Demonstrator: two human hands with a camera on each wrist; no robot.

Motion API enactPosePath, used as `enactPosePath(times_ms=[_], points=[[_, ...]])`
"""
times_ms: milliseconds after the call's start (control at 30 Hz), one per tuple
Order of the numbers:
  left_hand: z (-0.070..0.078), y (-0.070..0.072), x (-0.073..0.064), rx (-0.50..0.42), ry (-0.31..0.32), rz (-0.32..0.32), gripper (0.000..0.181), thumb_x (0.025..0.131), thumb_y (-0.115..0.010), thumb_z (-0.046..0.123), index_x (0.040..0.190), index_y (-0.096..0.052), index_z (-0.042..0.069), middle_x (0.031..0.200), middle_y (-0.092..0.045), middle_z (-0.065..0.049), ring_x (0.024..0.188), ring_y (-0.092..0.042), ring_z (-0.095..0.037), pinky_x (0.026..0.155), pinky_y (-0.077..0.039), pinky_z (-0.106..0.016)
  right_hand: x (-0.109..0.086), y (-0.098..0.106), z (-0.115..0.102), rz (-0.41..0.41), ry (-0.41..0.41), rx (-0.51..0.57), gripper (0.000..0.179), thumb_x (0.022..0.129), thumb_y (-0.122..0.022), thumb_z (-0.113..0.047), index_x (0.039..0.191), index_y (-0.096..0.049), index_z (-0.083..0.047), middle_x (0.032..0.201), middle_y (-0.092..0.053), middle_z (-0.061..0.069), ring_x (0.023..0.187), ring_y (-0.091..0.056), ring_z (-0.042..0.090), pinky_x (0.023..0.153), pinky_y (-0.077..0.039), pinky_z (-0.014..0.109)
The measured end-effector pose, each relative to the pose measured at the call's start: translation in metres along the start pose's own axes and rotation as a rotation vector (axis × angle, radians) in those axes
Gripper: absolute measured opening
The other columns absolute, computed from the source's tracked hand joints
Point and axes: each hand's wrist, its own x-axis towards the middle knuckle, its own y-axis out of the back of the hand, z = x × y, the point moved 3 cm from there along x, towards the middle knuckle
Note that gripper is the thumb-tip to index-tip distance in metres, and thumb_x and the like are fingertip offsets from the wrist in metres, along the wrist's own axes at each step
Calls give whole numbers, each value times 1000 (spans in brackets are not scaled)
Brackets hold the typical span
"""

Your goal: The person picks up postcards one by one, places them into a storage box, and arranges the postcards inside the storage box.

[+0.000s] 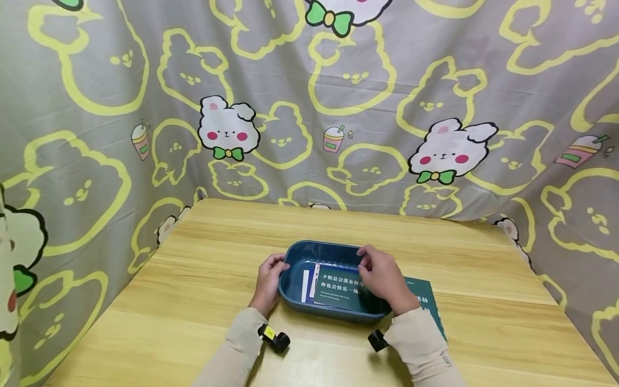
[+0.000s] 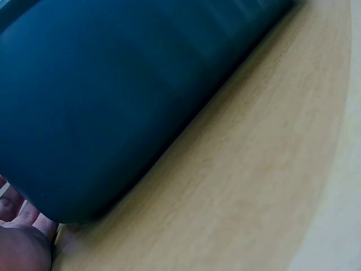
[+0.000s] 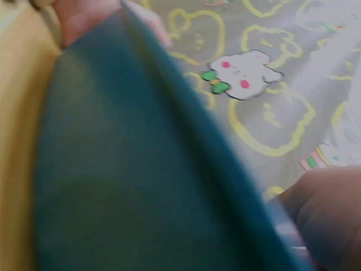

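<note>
A dark blue rectangular plastic bin [image 1: 333, 312] with rounded corners stands on the table. My left hand [image 1: 268, 282] grips its left end, thumb over the rim and fingers outside; the left wrist view shows those fingers against the outer wall. Inside lie a dark green card [image 1: 338, 290] printed with white characters and other flat pieces, among them a white strip [image 1: 305, 285]. My right hand [image 1: 384, 277] is over the bin's right end with bent fingers. Whether it pinches anything is hidden. A green booklet or card [image 1: 430, 301] lies right of the bin, partly behind the right wrist.
The wooden table [image 1: 193, 301] spreads around the bin. A grey curtain [image 1: 290, 107] with cartoon rabbits hangs behind it and at both sides. Each wrist carries a black camera, the left one [image 1: 275, 338] and the right one [image 1: 377, 340].
</note>
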Motion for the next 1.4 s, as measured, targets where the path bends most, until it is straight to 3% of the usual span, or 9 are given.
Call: enactPosePath(times_ms=[200, 400, 600, 733, 867, 967, 1067, 1267, 1400], points=[[0, -1, 0, 0, -8, 4, 30, 83, -53, -5, 111, -57, -15, 98, -55, -11, 85, -50, -14, 72, -45, -21, 1, 24, 20, 80, -74, 22, 20, 84, -68, -3, 102, -60, 0, 75, -59, 2, 64, -53, 15, 62, -47, 33], [-1, -1, 0, 2, -4, 2, 30, 84, -53, -4, 112, -57, -15, 99, -56, -11, 86, -50, -14, 74, -45, -21, -3, 43, 43, 76, -202, 31, 20, 88, -65, -11, 104, -60, 0, 78, -62, 5, 69, -57, 19, 63, -48, 35], [-1, -1, 0, 0, 5, -8, 29, 85, -54, -4, 112, -57, -14, 99, -55, -9, 87, -50, -13, 74, -46, -22, -12, 56, 72, -122, -353, 30, 28, 87, -68, -15, 104, -57, 4, 78, -59, 8, 69, -55, 21, 63, -45, 36], [0, 0, 0, -2, 11, -6, 29, 85, -53, -4, 112, -57, -14, 98, -55, -7, 86, -50, -13, 74, -46, -23, -23, 61, 91, -283, -465, 31, 35, 81, -77, -20, 94, -52, 2, 77, -50, 10, 70, -48, 24, 59, -40, 35], [0, 0, 1, -3, 7, -4, 29, 85, -54, -4, 112, -57, -14, 97, -55, -7, 86, -50, -13, 74, -45, -22, -34, 61, 107, -418, -526, 82, 42, 73, -84, -15, 82, -45, -3, 77, -44, 7, 73, -45, 24, 61, -37, 33], [-1, 0, 1, 3, 2, 2, 29, 85, -53, -4, 112, -57, -14, 97, -55, -8, 86, -50, -13, 74, -45, -22, -39, 58, 114, -475, -565, 132, 45, 69, -86, -7, 76, -41, -5, 76, -43, 7, 73, -46, 24, 61, -37, 32], [-1, 0, 1, 10, 0, 8, 29, 84, -53, -4, 111, -57, -14, 98, -55, -10, 87, -50, -14, 74, -45, -21, -40, 55, 119, -440, -602, 135, 45, 70, -85, -6, 78, -41, -4, 78, -45, 10, 73, -48, 26, 62, -40, 33], [0, 0, -1, 16, -1, 7, 29, 85, -53, -3, 112, -57, -14, 99, -54, -10, 88, -50, -15, 75, -45, -21, -33, 51, 122, -222, -603, 67, 28, 81, -73, -2, 100, -52, 4, 85, -51, 14, 80, -50, 31, 69, -41, 39], [-1, -1, 0, 16, 0, 10, 29, 84, -53, -4, 112, -57, -14, 99, -54, -10, 88, -49, -15, 74, -45, -21, -32, 55, 120, -219, -654, 3, 44, 86, -72, -18, 112, -51, 10, 95, -53, 24, 83, -50, 34, 70, -43, 43]])
